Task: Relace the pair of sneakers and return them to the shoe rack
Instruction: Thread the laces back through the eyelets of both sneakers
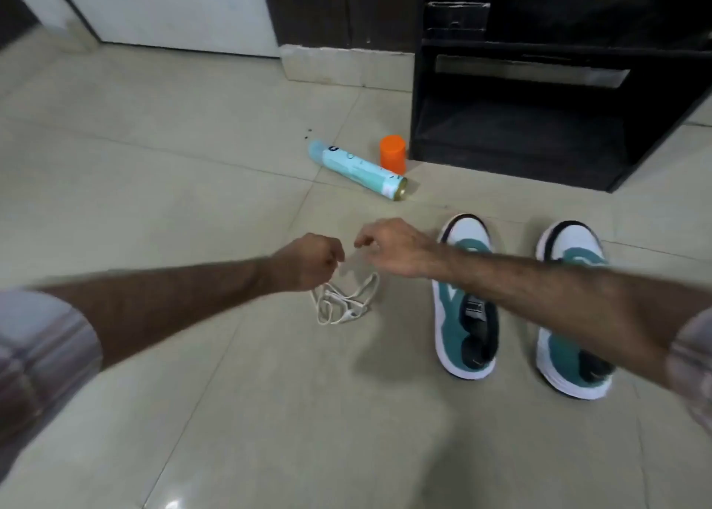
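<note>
Two white and teal sneakers stand side by side on the tiled floor, toes away from me: the left sneaker (464, 316) and the right sneaker (574, 316), both without laces. A tangle of white laces (343, 300) lies on the floor to their left. My left hand (308, 260) hovers just above the tangle with fingers curled, pinching a strand of the lace. My right hand (389, 246) reaches across over the left sneaker, fingers bent loosely beside the left hand; whether it holds lace is unclear.
A black shoe rack (539, 96) with open shelves stands at the back right. A light blue spray can (356, 169) lies on its side in front of it, beside an orange cap (393, 154). A white wall and dark panel run along the back.
</note>
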